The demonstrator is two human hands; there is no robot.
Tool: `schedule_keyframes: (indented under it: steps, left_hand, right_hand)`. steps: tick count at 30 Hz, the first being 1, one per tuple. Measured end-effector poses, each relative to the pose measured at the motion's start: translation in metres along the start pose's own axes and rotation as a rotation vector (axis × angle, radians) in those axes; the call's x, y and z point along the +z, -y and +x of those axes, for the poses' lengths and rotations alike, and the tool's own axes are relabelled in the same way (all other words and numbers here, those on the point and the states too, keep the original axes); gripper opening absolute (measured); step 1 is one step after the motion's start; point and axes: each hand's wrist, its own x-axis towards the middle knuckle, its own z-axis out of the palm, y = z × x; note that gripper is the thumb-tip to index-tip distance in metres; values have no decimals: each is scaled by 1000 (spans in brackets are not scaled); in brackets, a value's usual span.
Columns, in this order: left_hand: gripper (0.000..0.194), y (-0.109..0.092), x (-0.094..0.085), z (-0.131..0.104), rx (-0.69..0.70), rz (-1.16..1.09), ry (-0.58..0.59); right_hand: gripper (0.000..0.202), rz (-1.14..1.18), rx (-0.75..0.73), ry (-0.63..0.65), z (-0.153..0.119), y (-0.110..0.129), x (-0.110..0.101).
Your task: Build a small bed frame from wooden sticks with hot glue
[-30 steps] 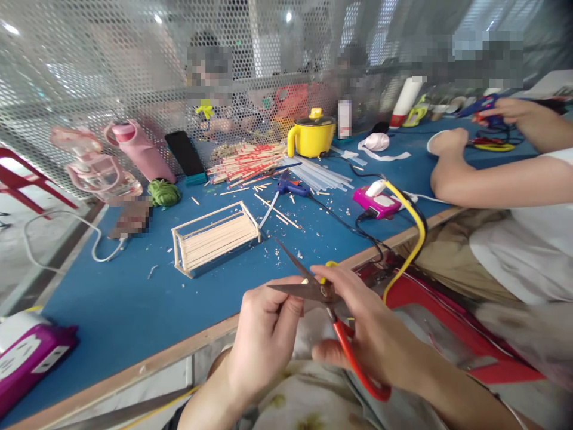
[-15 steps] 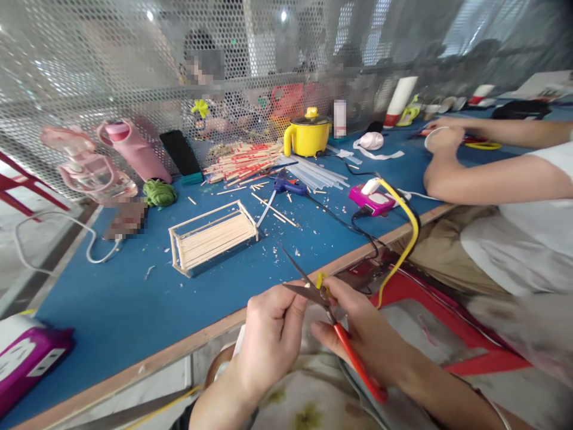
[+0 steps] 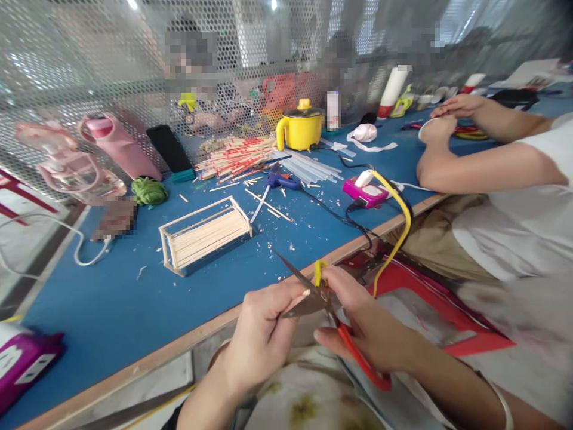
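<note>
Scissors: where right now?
Head view, lower half, just right of centre: the scissors are in the right hand, blades open beside the left hand, by the table's near edge.

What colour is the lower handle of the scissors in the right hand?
The lower scissors handle is red-orange; it shows best in the head view.

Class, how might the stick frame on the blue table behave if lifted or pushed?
The stick frame is probably light, being built of thin sticks. Its slender corner posts might snap if squeezed. Its flat slatted base suggests sliding, not rolling.
</note>
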Motion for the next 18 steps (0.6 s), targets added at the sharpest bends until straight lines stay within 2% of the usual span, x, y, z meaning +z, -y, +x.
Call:
schedule_keyframes:
  steps: [4, 8, 14, 18]
  left_hand:
    - [21, 0, 3, 0, 25, -42, -8]
    - [23, 0, 8, -1, 27, -52, -80]
    - [22, 3, 12, -3, 21, -72, -122]
    - [21, 4, 13, -3, 35, -65, -142]
  right_hand:
    - [35, -50, 33, -21, -2, 1, -1]
    - [37, -98, 50, -20, -1, 2, -3]
    - [44, -134, -42, -2, 1, 3, -7]
    - [43, -138, -37, 4, 1, 4, -10]
